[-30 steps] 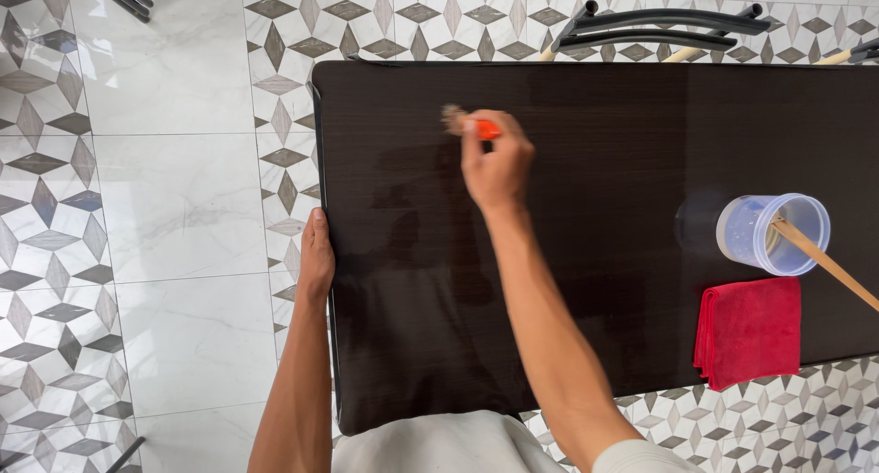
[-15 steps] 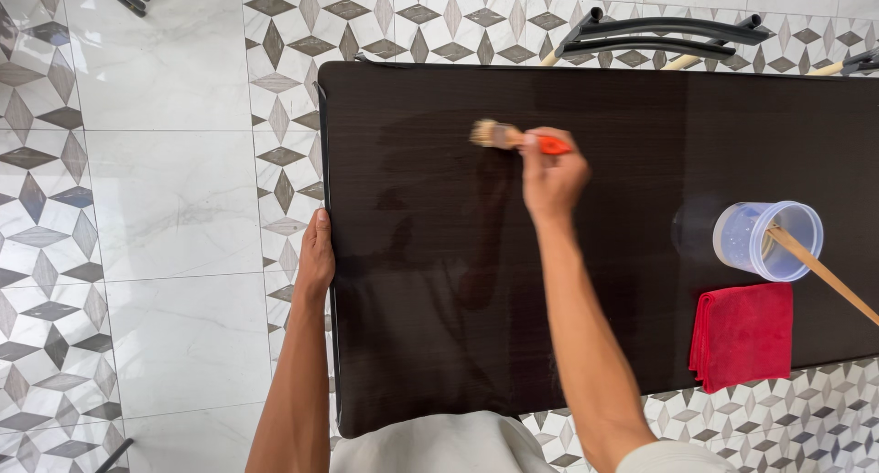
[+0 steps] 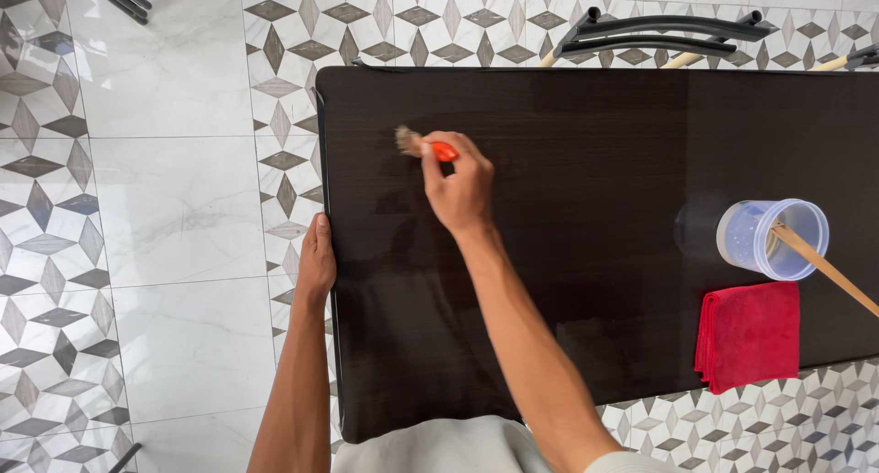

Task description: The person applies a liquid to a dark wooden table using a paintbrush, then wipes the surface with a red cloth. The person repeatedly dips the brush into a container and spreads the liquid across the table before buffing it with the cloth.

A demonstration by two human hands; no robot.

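Observation:
A dark brown wooden tabletop (image 3: 586, 162) fills the middle of the head view. My right hand (image 3: 461, 187) grips a small paintbrush (image 3: 421, 146) with an orange handle, its pale bristles pressed on the tabletop near the far left part. My left hand (image 3: 317, 259) rests flat against the table's left edge, fingers together, holding nothing.
A clear plastic cup (image 3: 771, 239) with a wooden stick (image 3: 824, 267) in it stands on the right of the table. A folded red cloth (image 3: 748, 334) lies just below it. A black metal chair frame (image 3: 659, 33) sits beyond the far edge on the patterned tile floor (image 3: 137, 207).
My right hand swept the brush to the right and then back left across the far part of the tabletop. My left hand stayed on the table's edge.

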